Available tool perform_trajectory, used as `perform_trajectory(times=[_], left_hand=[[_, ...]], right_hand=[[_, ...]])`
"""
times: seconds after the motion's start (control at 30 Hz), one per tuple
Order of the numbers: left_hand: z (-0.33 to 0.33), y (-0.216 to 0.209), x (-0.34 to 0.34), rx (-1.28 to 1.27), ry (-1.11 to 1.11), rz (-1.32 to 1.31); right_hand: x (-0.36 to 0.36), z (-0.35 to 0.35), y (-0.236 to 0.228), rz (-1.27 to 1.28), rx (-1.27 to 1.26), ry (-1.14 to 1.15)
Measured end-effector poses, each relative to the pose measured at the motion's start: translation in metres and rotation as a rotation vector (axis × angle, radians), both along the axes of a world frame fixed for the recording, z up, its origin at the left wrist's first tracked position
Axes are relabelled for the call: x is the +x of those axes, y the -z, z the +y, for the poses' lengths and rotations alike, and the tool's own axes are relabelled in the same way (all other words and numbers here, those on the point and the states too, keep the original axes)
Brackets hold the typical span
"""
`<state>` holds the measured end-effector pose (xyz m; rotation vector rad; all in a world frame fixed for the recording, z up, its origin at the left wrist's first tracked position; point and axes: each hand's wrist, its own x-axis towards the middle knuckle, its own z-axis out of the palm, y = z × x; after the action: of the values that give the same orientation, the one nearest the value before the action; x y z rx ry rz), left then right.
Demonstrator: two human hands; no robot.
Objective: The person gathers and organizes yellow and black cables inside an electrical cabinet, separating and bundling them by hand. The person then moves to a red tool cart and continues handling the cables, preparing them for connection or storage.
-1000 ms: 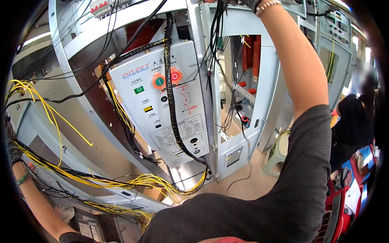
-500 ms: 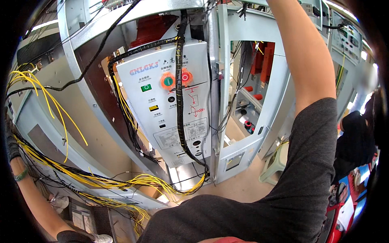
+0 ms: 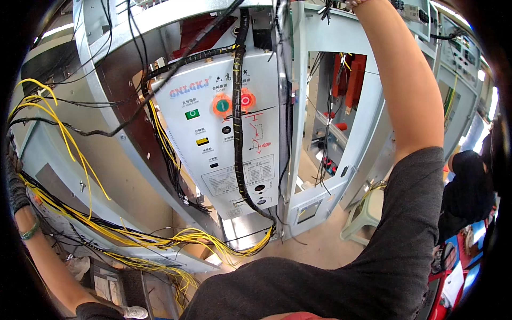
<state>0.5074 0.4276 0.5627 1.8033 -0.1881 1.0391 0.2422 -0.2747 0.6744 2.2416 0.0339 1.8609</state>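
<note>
Handling wires with the arms spread this wide, what deserves the most care?

Slack, I'd say. The yellow-and-black wire bundle (image 3: 184, 234) runs from beside the left hand (image 3: 16, 184) across the lower front to the foot of the switchgear panel (image 3: 218, 144).

Is the left hand gripping it?

I can't tell. It's dark-gloved, right at the dim left rim, next to those wires; the fingers don't read clearly.

And the right?

It's cut off above the top edge, so I can't tell its grip either. Only the raised right forearm (image 3: 397, 80) and a beaded bracelet (image 3: 356, 2) show, near some hanging black wires (image 3: 327, 10).

How would you do it well?

Take up wires gently, one at a time, without tugging. Keep the loose yellow wires (image 3: 61, 128) from snagging on the frame, and don't drag anything over the wrapped black harness (image 3: 238, 133), which crosses the panel just beside the green button (image 3: 222, 105) and red button (image 3: 246, 100).
</note>
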Motion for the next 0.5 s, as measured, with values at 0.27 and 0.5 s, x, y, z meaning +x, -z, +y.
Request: perform_trajectory(times=[0.27,0.5], left_hand=[[0.009,0.004,0.000,-0.045,0.039,-0.014],[-0.060,0.001,-0.036,-0.106,0.384,-0.112]], right_hand=[[-0.050,-0.002,0.043,0.020,-0.011,0.119],[-0.153,-0.178,0.273,0.519,0.697,0.730]])
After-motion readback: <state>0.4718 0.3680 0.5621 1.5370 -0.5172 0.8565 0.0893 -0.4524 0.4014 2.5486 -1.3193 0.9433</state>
